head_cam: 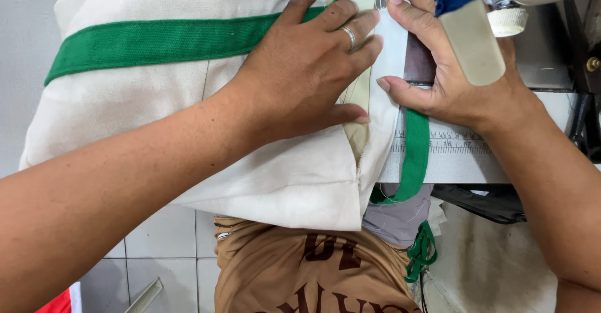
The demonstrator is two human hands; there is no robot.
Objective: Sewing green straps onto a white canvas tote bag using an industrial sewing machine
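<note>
My left hand (307,69) lies flat on a cream canvas bag (150,112) with a green strap (156,41) sewn across it, fingers spread and pressing the folded edge. A ring is on one finger. My right hand (451,75) rests beside it on the white sewing machine bed (457,159), thumb and fingers pinching the cream fabric edge near the needle area. A loose green strap (414,156) runs under my right hand and hangs off the bed's front edge.
A cream lever with blue wrapping (472,34) and a ribbed knob (508,19) of the machine hang over my right hand. A printed ruler strip (447,144) lies on the bed. Below are my brown shirt (307,269), grey cloth and a tiled floor (166,250).
</note>
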